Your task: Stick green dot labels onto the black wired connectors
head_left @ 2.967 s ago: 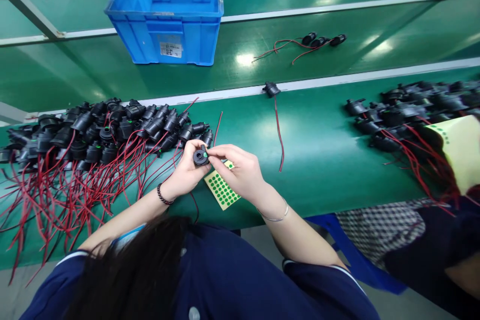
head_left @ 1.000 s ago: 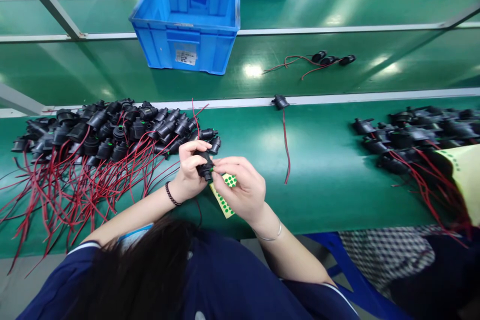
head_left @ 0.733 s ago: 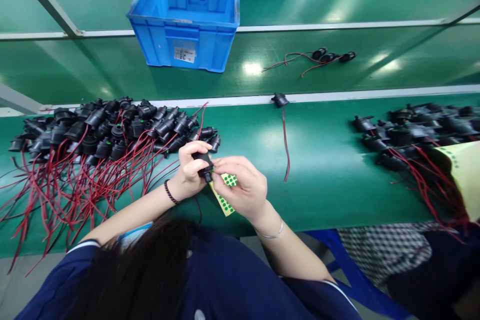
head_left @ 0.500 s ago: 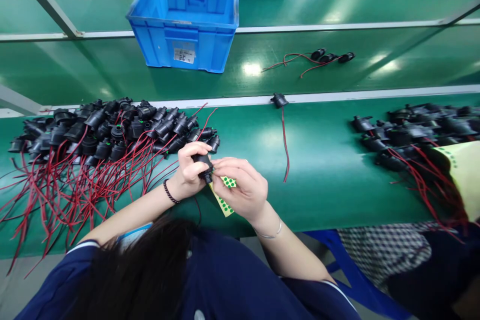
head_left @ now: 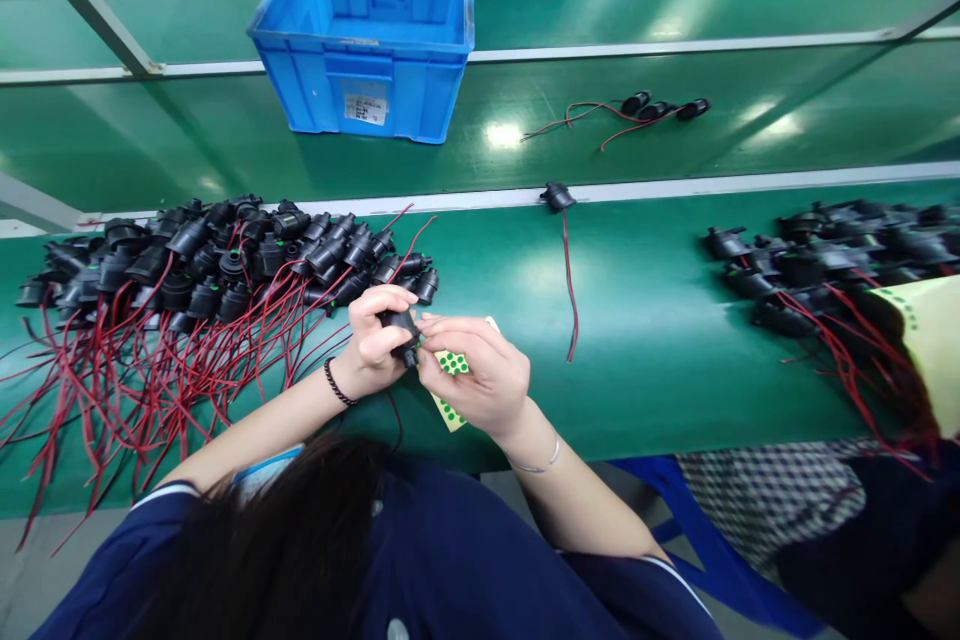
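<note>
Our left hand [head_left: 373, 345] grips a small black part [head_left: 400, 328] just above the green worktop [head_left: 645, 320], fingers wrapped over it. Our right hand [head_left: 480, 375] pinches at the part's near end, resting over a sheet of green dot stickers [head_left: 448, 370]. A heap of black parts with red wires [head_left: 202, 270] lies just left; a blue crate [head_left: 367, 30] sits behind.
</note>
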Motion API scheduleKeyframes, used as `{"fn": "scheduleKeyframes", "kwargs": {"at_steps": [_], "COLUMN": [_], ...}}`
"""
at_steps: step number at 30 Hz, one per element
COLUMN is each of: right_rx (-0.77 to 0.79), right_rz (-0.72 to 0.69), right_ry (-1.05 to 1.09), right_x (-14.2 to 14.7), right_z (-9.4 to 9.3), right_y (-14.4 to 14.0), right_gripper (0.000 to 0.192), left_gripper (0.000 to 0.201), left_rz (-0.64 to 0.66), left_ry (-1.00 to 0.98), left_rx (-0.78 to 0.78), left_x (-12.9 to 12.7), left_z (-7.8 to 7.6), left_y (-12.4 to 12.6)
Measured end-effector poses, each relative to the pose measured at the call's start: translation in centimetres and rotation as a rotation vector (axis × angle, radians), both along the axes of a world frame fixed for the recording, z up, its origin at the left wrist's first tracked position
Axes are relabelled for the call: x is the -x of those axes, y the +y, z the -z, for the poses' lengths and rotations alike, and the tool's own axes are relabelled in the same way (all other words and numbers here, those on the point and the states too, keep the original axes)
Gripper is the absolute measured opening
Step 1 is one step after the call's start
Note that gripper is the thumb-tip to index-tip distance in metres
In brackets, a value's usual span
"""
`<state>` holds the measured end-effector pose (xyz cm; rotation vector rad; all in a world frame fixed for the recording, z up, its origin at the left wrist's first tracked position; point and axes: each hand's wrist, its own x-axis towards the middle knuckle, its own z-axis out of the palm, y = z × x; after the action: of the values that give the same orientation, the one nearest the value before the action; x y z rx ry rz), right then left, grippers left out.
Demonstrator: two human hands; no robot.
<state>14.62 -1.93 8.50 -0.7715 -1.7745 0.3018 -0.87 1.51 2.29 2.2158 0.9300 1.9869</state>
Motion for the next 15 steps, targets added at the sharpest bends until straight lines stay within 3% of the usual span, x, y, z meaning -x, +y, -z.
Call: {"fn": "scheduleKeyframes", "kwargs": {"at_steps": [11, 15], "right_rx": [-0.021, -0.036], "right_rz": [-0.047, -0.048], "right_ry": [0.013, 0.016], "right_x": [-0.06, -0.09], "right_z": [0.33, 0.54], "right_y": [-0.06, -0.07], "right_gripper": [0.028, 0.029], "left_gripper": [0.027, 0.021], "left_rz": [0.051, 0.016], "left_ry": [0.004, 0.052], "left_rx": [0.025, 0.005], "left_x": [0.38, 0.54], "left_z": [0.23, 0.43], "left_y": [-0.07, 0.05]}}
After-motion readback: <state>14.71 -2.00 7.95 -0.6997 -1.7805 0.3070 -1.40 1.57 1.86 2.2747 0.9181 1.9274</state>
